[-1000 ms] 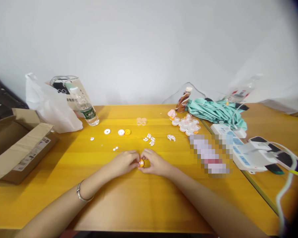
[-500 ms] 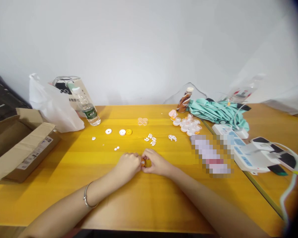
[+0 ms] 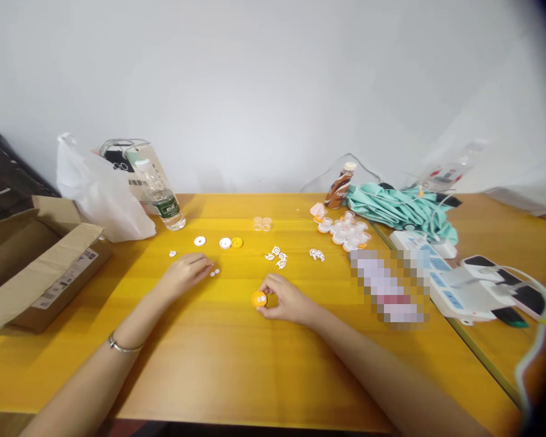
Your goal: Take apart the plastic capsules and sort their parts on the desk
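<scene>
My right hand (image 3: 286, 297) pinches a small yellow round cap (image 3: 255, 298) by its right side, above the near middle of the table. Small whitish pieces show inside the cap. Over to the left, my left hand (image 3: 186, 272) reaches with fingers forward, tips just beside two tiny white discs (image 3: 215, 272) on the table; I see nothing in it. Behind them lie a white ring (image 3: 200, 241), a white round cap (image 3: 225, 243) and another yellow round cap (image 3: 237, 243). Several white openwork pieces (image 3: 276, 256) are beyond my right hand, with a second cluster (image 3: 317, 254) to their right.
Clear small cups (image 3: 262, 224) stand at the back middle, and several clear-and-orange cups (image 3: 346, 230) at the right. A cardboard box (image 3: 68, 273), plastic bag (image 3: 102, 200) and water bottle (image 3: 166, 206) occupy the left. A brown drink bottle (image 3: 340, 185), green cloth (image 3: 398, 206) and power strip (image 3: 437, 276) fill the right.
My left hand has left my right hand and moved left to the tiny white discs. The yellow cap in my right hand, mostly covered before, now shows.
</scene>
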Demonstrator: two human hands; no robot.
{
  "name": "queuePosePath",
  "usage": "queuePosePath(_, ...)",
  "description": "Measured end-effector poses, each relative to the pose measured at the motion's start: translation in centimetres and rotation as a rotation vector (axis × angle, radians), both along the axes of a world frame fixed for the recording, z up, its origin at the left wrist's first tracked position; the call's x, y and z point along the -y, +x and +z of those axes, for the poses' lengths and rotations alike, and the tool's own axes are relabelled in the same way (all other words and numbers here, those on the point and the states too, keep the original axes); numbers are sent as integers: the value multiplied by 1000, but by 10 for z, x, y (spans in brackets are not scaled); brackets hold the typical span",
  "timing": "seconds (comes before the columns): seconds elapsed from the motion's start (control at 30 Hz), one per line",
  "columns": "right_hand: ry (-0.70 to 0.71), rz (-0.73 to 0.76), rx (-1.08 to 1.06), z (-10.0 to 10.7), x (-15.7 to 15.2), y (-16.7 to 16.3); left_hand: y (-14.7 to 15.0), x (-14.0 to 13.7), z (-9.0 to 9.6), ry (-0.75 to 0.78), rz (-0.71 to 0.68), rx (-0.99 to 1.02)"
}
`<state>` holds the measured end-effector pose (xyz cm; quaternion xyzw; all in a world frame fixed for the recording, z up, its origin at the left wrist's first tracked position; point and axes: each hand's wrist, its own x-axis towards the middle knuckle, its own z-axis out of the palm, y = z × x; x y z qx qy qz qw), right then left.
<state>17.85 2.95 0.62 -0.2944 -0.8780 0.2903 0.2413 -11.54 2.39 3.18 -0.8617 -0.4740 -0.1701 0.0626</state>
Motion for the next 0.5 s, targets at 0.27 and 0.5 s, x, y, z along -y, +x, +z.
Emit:
queuePosePath(0.27, -19, 7, 18, 4, 0, 0, -10, -6, -11, -138, -19, 43)
queuePosePath(0.5, -13, 11, 17, 5, 0, 1, -9, 0, -9, -218, -59, 102)
